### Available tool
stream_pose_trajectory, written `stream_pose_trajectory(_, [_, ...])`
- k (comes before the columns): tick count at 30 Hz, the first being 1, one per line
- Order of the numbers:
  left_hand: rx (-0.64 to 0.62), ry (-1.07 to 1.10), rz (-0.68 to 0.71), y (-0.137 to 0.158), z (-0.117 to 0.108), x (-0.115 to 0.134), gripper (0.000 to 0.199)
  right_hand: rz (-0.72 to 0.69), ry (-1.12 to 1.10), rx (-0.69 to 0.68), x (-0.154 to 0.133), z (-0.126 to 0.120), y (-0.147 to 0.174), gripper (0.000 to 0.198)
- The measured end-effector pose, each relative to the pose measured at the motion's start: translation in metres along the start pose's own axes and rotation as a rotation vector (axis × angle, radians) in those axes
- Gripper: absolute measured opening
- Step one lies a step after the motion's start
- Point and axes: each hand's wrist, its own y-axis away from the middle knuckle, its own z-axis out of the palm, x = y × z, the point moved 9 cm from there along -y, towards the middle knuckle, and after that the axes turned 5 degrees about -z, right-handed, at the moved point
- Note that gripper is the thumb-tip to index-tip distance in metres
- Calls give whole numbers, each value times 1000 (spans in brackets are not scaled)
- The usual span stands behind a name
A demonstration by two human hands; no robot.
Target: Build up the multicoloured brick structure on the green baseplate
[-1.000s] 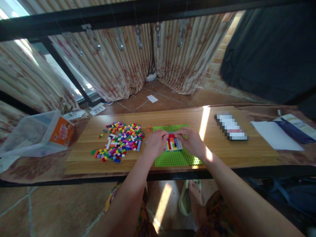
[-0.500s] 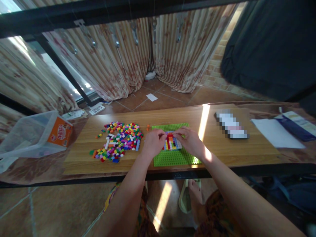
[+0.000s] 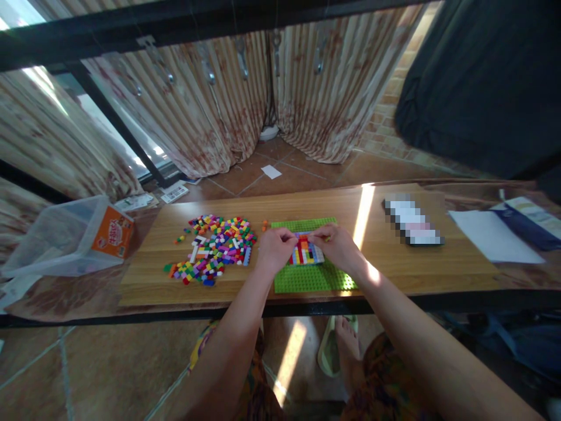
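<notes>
A green studded baseplate (image 3: 307, 283) lies on the wooden board, with a low structure of colourful building bricks (image 3: 307, 255) on its middle. Red and orange bricks (image 3: 302, 240) show at the far side of that structure, between my two hands. From the left, my left hand (image 3: 275, 248) reaches in with thumb and forefinger closed at the edge of these bricks. Opposite it, my right hand (image 3: 336, 244) pinches at their right side. Fingers partly cover the structure, so the exact brick under each fingertip is hidden.
Left of the baseplate spreads a pile of loose bricks (image 3: 223, 245), with a few orange bricks (image 3: 265, 225) near the plate's corner. A clear plastic bin (image 3: 70, 234) stands at the far left. A blurred-out phone-like object (image 3: 412, 222) and white paper (image 3: 493, 237) lie rightward.
The view has shifted slightly. Both hands stay at the red and orange bricks, with only a slight change in the fingers.
</notes>
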Motion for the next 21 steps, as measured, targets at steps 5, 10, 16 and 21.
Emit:
stream_pose_trajectory(5, [-7,52,43,5,2,-3,14,-1,-113,-36,3,4,3,21])
stream_pose_trajectory(10, [40,85,74,7,-18,-11,24,63,-272,59,16,-5,8,28])
stream_pose_trajectory(16, [248,-6,-26,8,-96,-42,25,99,-314,212,10,-34,16,29])
stream_pose_trajectory(21, [259,-64,-49,14,-133,-69,22,48,-173,238,0,-43,19,28])
